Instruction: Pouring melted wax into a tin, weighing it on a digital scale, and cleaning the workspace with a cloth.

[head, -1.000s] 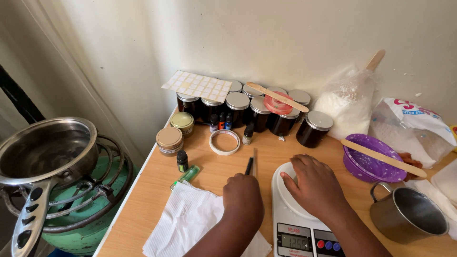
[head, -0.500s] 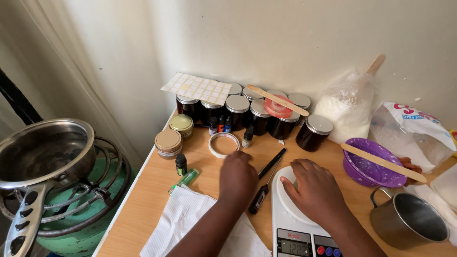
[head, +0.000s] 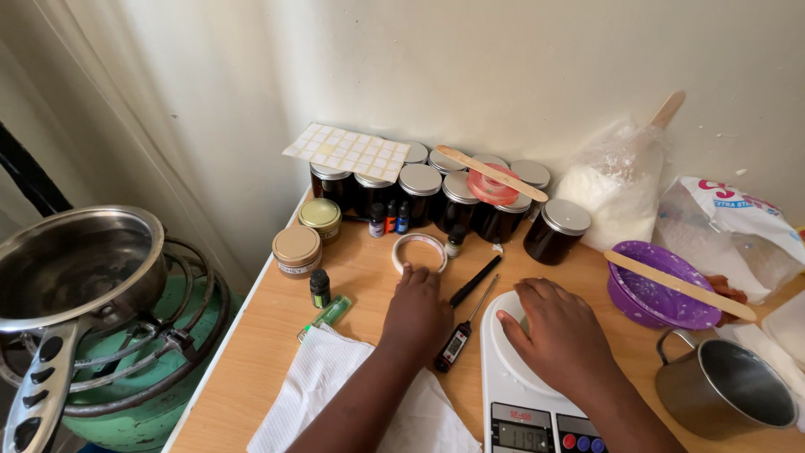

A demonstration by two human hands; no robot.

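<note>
Both forearms come into the head view bare from the lower edge up to the wrists, with no sleeve, cuff or glove on either one. The left hand (head: 417, 312) wears no ring, no watch and no band at the wrist (only its back and knuckles show). The right hand (head: 558, 335) is likewise plain, its fingers without rings and its wrist unadorned. The nails that show are short and unpainted. No clothing shows anywhere.
</note>
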